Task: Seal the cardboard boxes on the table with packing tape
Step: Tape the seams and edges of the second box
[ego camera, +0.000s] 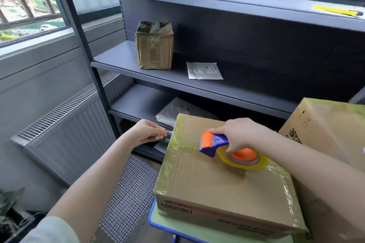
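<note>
A flat cardboard box point(221, 189), its edges covered in clear tape, lies on a small green table with a blue rim point(156, 221). My right hand point(239, 134) grips a blue and orange tape dispenser point(215, 144) that rests on the box top with its yellowish tape roll point(245, 161). My left hand point(148, 131) is off the box's far left corner and pinches the free end of a clear tape strip point(167, 134). A taller taped cardboard box point(325, 130) stands to the right.
Dark grey shelving point(177, 77) stands behind the table, holding a small taped box point(155, 45), a white packet point(204, 70) and grey mail bags point(177, 112). A yellow utility knife point(337, 11) lies on an upper shelf. A radiator point(65, 134) and a wire mesh panel point(130, 197) are at the left.
</note>
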A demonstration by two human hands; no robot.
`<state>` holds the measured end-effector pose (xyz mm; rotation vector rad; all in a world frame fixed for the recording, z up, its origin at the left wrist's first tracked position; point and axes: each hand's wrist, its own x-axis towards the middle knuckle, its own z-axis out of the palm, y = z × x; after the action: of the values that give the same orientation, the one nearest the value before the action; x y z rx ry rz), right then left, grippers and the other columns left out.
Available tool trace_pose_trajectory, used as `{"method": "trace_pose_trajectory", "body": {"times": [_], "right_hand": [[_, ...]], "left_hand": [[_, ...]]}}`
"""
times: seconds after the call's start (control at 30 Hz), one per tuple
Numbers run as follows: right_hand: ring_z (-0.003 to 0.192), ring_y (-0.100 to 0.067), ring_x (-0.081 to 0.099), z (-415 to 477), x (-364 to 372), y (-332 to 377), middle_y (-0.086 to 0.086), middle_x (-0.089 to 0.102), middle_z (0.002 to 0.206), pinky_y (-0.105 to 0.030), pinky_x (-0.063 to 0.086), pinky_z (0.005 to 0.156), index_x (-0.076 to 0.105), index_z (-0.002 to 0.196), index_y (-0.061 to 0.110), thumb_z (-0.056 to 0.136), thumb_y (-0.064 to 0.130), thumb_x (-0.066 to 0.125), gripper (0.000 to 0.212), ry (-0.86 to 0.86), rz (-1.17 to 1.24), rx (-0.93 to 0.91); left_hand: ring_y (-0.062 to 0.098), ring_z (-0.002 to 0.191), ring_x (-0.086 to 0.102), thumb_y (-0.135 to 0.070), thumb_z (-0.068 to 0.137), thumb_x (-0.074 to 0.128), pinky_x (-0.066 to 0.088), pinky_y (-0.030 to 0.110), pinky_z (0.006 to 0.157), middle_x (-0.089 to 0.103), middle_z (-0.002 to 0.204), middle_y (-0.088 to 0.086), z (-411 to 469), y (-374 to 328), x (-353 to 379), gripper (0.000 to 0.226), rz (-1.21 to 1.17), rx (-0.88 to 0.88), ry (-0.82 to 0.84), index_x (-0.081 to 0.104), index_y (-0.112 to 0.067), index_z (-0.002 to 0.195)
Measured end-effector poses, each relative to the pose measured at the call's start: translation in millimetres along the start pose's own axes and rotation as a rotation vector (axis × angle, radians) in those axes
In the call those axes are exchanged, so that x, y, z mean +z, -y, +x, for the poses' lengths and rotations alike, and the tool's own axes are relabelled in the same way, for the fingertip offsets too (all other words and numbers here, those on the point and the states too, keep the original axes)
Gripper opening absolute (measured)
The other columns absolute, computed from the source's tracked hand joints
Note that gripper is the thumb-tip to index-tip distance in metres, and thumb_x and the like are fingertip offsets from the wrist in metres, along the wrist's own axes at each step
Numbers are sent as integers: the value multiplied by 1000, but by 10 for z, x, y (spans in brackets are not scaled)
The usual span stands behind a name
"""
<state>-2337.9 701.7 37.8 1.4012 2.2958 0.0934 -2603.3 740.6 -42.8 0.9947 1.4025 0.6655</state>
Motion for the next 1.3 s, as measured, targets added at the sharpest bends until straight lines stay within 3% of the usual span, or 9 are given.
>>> {"method": "trace_pose_trajectory", "body": {"times": [0.13,0.37,0.53,0.73,1.0,1.17,1.3], "right_hand": [[101,-19,55,59,53,0,5,59,106,-29,41,72,33,141,45,79,65,55,68,-50,46,-2],[98,-20,56,131,89,19,4,62,104,-28,38,65,34,140,45,77,75,47,71,-78,32,-22],[101,-21,55,149,89,63,1,62,109,-28,34,61,32,142,44,82,75,40,68,-95,-4,-50],[105,-22,54,182,66,104,1,61,115,-31,41,72,33,142,42,83,73,39,67,-95,-16,-64],[107,-21,54,228,55,114,3,60,118,-29,36,68,33,142,43,83,74,38,67,-68,-16,-54],[106,-20,55,248,73,112,5,61,117,-29,34,65,35,141,43,83,74,38,67,-78,-10,-54],[107,-19,55,280,77,128,6,61,118,-28,33,62,35,141,42,83,75,37,67,-77,-28,-60]], "left_hand": [[6,57,63,0,83,67,52,12,54,70,66,4,82,97,30,13,-7,-14,-2,67,6,93],[4,50,60,-1,84,65,52,11,53,69,63,2,201,220,14,11,-46,-38,-5,66,5,94],[4,52,59,-3,84,67,53,12,56,67,62,2,228,303,-6,13,-42,-48,2,67,3,95],[3,52,62,-2,84,66,52,11,53,68,60,-1,270,268,-48,5,-71,-23,1,67,-1,88],[8,59,61,-4,84,67,52,13,55,68,73,10,414,471,5,12,-74,-61,-7,68,3,93],[10,56,53,-7,85,66,53,26,73,64,66,7,472,686,162,20,-181,-124,1,68,4,102],[12,52,45,-7,86,66,45,23,55,58,64,7,461,646,246,30,-102,-92,-68,63,3,114]]}}
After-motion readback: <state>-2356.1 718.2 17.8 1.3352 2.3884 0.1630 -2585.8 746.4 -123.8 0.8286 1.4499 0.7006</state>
